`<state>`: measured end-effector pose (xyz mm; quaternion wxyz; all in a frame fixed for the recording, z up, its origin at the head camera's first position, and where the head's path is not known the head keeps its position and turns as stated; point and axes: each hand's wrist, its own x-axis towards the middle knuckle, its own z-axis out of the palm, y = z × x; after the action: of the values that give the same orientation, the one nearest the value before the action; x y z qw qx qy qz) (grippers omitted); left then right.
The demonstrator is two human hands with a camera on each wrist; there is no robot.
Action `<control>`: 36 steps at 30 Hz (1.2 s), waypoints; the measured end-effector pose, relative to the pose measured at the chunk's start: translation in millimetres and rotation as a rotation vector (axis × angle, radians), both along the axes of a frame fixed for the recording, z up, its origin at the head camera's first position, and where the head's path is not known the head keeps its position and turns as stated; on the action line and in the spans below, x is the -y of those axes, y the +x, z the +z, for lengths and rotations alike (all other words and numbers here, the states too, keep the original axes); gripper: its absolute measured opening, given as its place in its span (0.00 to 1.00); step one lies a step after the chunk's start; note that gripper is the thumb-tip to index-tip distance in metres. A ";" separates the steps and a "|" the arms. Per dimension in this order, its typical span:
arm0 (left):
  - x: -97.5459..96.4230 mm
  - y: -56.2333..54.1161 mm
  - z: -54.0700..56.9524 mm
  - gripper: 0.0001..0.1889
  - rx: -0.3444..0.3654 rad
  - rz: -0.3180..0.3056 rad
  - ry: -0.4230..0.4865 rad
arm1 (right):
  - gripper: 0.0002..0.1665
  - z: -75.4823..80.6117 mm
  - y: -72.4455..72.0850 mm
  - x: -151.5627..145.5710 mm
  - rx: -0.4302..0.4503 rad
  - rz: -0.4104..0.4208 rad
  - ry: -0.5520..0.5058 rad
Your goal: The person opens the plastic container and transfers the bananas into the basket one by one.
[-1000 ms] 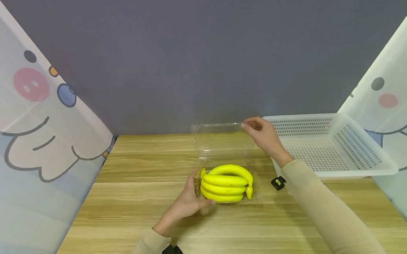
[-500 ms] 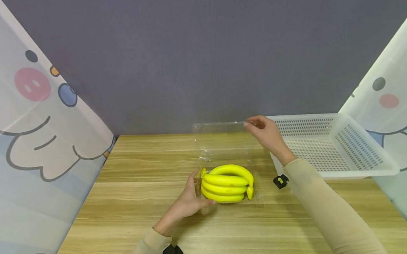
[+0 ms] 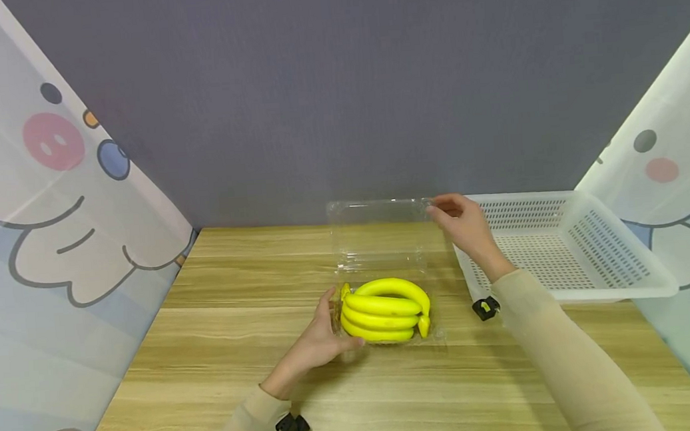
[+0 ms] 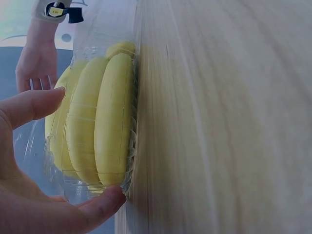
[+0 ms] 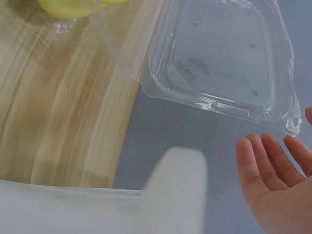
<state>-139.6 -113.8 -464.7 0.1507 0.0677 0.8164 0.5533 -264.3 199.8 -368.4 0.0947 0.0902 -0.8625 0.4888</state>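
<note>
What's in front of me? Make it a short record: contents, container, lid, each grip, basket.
contents: yellow bananas
container: clear plastic, on the wood-grain table
lid: clear, raised open
left grip: holds the container's left end
right grip: pinches the lid's upper right corner
basket: white, slotted, right of the container

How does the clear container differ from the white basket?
The clear container is transparent; the white basket is milky with slots. The container looks smaller than the basket. The container has a raised lid and holds bananas; the basket shows neither. Both have roughly rectangular outlines.
</note>
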 end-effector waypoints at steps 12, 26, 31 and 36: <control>0.3 -1.4 -2.6 0.66 -0.002 -0.002 -0.004 | 0.30 -1.5 7.7 -7.1 -0.006 -0.011 0.008; 0.0 -1.8 0.1 0.65 -0.015 -0.001 -0.017 | 0.27 6.0 22.4 -1.8 -0.080 0.032 0.050; -0.4 -2.2 1.0 0.65 -0.011 -0.003 -0.013 | 0.26 7.7 26.5 1.6 -0.078 0.042 0.052; 0.6 -1.4 -0.5 0.65 -0.011 -0.005 -0.012 | 0.25 9.2 32.1 5.7 -0.097 0.056 0.059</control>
<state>-141.0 -114.4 -465.2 0.1477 0.0719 0.8203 0.5478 -232.2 194.1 -359.1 0.1198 0.1407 -0.8680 0.4609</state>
